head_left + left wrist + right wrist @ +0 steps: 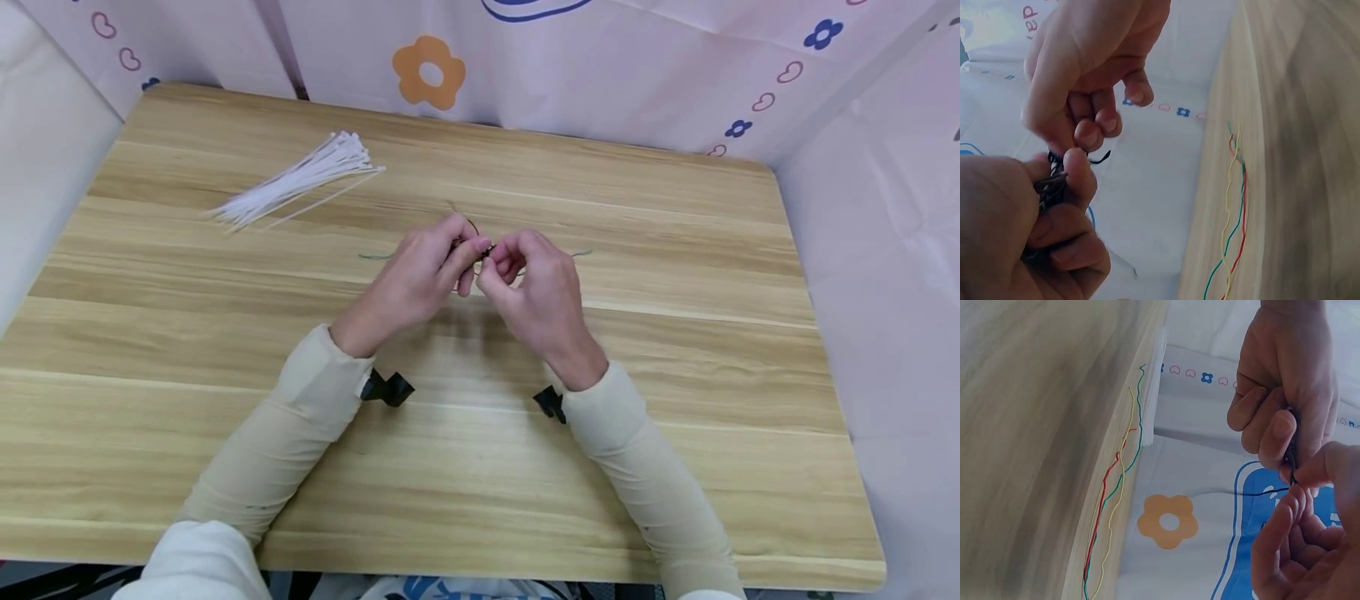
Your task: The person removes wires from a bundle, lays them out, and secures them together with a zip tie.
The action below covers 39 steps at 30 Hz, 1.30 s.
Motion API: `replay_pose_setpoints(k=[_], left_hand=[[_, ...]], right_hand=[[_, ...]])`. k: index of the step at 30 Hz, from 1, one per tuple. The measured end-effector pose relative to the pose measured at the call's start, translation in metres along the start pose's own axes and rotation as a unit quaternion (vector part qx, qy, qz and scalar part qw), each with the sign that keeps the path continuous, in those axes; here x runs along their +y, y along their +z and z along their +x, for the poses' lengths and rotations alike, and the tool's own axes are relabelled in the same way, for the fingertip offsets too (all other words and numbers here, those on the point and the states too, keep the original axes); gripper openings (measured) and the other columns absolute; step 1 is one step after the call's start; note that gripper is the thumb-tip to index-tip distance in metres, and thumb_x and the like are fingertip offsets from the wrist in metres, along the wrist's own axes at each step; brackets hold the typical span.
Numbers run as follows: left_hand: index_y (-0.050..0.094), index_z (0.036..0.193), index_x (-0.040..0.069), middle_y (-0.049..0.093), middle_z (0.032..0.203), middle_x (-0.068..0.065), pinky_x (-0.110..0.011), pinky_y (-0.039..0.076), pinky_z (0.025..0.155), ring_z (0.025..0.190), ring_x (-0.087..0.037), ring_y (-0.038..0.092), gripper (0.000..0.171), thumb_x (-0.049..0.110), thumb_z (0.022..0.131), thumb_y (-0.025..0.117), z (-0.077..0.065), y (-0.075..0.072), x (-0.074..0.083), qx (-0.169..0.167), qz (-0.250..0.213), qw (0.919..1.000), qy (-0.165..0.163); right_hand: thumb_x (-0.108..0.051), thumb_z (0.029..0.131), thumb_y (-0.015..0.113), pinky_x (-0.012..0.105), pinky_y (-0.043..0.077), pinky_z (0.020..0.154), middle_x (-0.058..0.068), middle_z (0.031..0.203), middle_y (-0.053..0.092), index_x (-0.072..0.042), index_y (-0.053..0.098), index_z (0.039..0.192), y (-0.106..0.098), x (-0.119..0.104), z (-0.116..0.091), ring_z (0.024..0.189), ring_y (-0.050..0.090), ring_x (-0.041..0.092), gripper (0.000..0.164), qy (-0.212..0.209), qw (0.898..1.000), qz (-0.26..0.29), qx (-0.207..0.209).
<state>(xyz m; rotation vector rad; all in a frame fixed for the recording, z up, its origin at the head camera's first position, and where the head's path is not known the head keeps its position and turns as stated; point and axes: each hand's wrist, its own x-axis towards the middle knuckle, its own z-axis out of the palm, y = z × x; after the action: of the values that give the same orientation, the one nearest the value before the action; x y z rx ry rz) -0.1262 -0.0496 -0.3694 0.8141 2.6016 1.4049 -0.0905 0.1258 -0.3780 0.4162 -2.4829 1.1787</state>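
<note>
Over the middle of the table, my left hand (pixel 420 273) grips a bundle of dark wire (pixel 1052 187) in its curled fingers. Thumb and index finger of my right hand (pixel 538 290) pinch the dark wire right beside the left fingertips. A thin loose black wire end (pixel 1263 493) sticks out from between the hands in the right wrist view. Much of the bundle is hidden inside the left hand. Beneath the hands lie long, wavy red, yellow and green wires (pixel 1243 206) on the tabletop; only green tips (pixel 375 257) show past the hands in the head view.
A fanned pile of white cable ties (pixel 307 179) lies at the back left of the wooden table (pixel 465 467). Behind the table hangs a white printed cloth (pixel 600 83), with further pale cloth at both sides.
</note>
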Motion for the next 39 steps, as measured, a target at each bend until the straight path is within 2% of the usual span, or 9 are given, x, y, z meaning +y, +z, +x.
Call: replay_pose_setpoints(k=[3, 8, 15, 20, 24, 27, 32, 34, 39], left_hand=[[0.059, 0.099, 0.006, 0.06, 0.068, -0.003, -0.026, 0.039, 0.058, 0.061, -0.016, 0.053, 0.019, 0.02, 0.112, 0.053, 0.0, -0.003, -0.002, -0.01, 0.019, 0.9995, 0.023], [0.06, 0.096, 0.006, 0.062, 0.066, -0.002, -0.024, 0.038, 0.055, 0.057, -0.014, 0.053, 0.02, 0.018, 0.111, 0.054, 0.0, -0.003, -0.003, 0.026, 0.047, 0.998, 0.035], [0.063, 0.1, 0.005, 0.065, 0.066, -0.004, -0.023, 0.041, 0.053, 0.057, -0.015, 0.057, 0.021, 0.019, 0.111, 0.054, 0.001, -0.005, -0.001, 0.05, 0.043, 0.9978, -0.002], [0.064, 0.102, 0.005, 0.066, 0.067, -0.006, -0.023, 0.042, 0.053, 0.058, -0.017, 0.062, 0.021, 0.022, 0.111, 0.054, 0.001, -0.012, -0.004, 0.074, 0.037, 0.996, -0.034], [0.064, 0.103, 0.006, 0.066, 0.068, -0.006, -0.024, 0.042, 0.054, 0.06, -0.018, 0.061, 0.022, 0.024, 0.111, 0.055, 0.001, -0.016, -0.004, 0.067, 0.024, 0.9964, -0.046], [0.064, 0.102, 0.006, 0.064, 0.066, -0.005, -0.024, 0.041, 0.056, 0.06, -0.019, 0.059, 0.022, 0.024, 0.111, 0.055, 0.002, -0.018, -0.004, 0.059, 0.027, 0.9972, -0.037], [0.064, 0.099, 0.006, 0.063, 0.064, -0.004, -0.023, 0.04, 0.056, 0.058, -0.017, 0.057, 0.023, 0.023, 0.111, 0.056, 0.002, -0.017, -0.005, 0.052, 0.034, 0.9981, -0.005], [0.064, 0.097, 0.006, 0.062, 0.063, -0.003, -0.023, 0.039, 0.055, 0.056, -0.016, 0.055, 0.023, 0.023, 0.111, 0.056, 0.002, -0.016, -0.006, 0.052, 0.025, 0.9983, 0.006], [0.064, 0.094, 0.006, 0.059, 0.059, -0.003, -0.023, 0.036, 0.052, 0.052, -0.016, 0.052, 0.025, 0.021, 0.111, 0.055, 0.002, -0.014, -0.006, 0.043, -0.021, 0.9986, 0.023]], right_hand=[[-0.001, 0.084, 0.064, 0.025, 0.047, 0.065, 0.01, 0.079, 0.066, 0.0, 0.065, 0.087, 0.0, 0.001, 0.0, 0.071, 0.061, 0.021, 0.004, -0.013, 1.0, -0.003, -0.007], [-0.001, 0.081, 0.065, 0.025, 0.046, 0.062, 0.009, 0.077, 0.063, -0.002, 0.062, 0.083, 0.001, 0.003, 0.0, 0.067, 0.056, 0.019, 0.004, -0.06, 0.998, -0.014, 0.0], [0.001, 0.08, 0.061, 0.023, 0.043, 0.06, 0.01, 0.078, 0.061, -0.002, 0.06, 0.084, -0.002, 0.008, 0.001, 0.067, 0.054, 0.018, 0.005, -0.1, 0.995, 0.005, 0.0], [0.002, 0.081, 0.058, 0.023, 0.043, 0.057, 0.011, 0.079, 0.06, -0.002, 0.057, 0.085, -0.004, 0.009, 0.002, 0.067, 0.053, 0.018, 0.006, -0.091, 0.995, 0.041, -0.008], [0.0, 0.087, 0.054, 0.024, 0.045, 0.06, 0.012, 0.082, 0.061, 0.002, 0.058, 0.089, -0.005, 0.013, 0.006, 0.075, 0.056, 0.017, 0.004, -0.027, 0.996, 0.085, 0.001], [-0.002, 0.093, 0.05, 0.024, 0.048, 0.057, 0.01, 0.086, 0.06, -0.001, 0.057, 0.093, -0.008, 0.015, 0.009, 0.072, 0.057, 0.015, 0.007, 0.066, 0.989, 0.13, 0.011], [-0.004, 0.101, 0.046, 0.027, 0.053, 0.052, 0.008, 0.089, 0.059, -0.008, 0.053, 0.095, -0.011, 0.018, 0.014, 0.065, 0.055, 0.014, 0.01, 0.21, 0.95, 0.228, 0.026], [-0.005, 0.103, 0.046, 0.025, 0.053, 0.053, 0.008, 0.09, 0.059, -0.009, 0.052, 0.094, -0.012, 0.019, 0.016, 0.068, 0.055, 0.014, 0.012, 0.243, 0.936, 0.252, 0.04], [-0.005, 0.103, 0.045, 0.021, 0.053, 0.054, 0.007, 0.096, 0.059, -0.008, 0.052, 0.094, -0.014, 0.017, 0.019, 0.078, 0.057, 0.015, 0.012, 0.287, 0.908, 0.297, 0.077]])
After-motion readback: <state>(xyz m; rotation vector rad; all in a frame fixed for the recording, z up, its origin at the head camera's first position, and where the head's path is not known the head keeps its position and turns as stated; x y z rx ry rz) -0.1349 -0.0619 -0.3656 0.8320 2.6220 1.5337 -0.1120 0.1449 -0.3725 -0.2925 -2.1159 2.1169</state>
